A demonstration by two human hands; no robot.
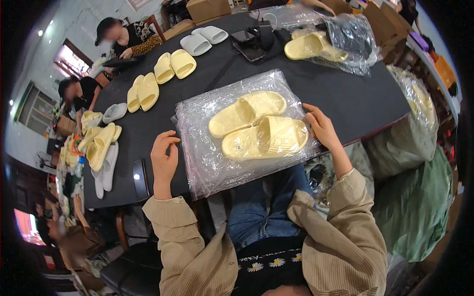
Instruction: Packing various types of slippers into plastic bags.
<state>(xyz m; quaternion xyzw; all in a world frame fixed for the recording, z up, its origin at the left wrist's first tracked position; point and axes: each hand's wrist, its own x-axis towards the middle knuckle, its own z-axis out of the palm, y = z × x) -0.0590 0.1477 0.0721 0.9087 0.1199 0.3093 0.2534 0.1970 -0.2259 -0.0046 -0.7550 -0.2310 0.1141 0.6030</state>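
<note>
Slippers, yellow, one pair (264, 124): two pieces, centre of the frame, side by side, toes toward the right, amid clear plastic sheeting (202, 163); whether inside it or on top, cannot be told. Number of plastic layers: not countable.

Table, black, one (345, 93): beneath the sheeting.

Further pairs, upper left of centre: grey slippers, two (196, 44); yellow slides, two (182, 64); second yellow slides, two (147, 92). Left of frame: one grey slipper (114, 112), beside a heap of yellow and pale footwear (98, 148), count uncertain through overlap. Upper right: at least two yellow sandals (303, 47), partly in clear wrapping.

Dark flat object, one (140, 178): left of the left hand.

Hands, two. Left hand (164, 155): raised from the lower edge, fingers loosely curved, thumb apart, nothing visibly held, just beside the sheeting's left edge. Right hand (323, 129): reaching in from lower right, wrist bent leftward, forefinger extended, thumb below it, at the sheeting's right edge; whether they pinch it, cannot be told.
</note>
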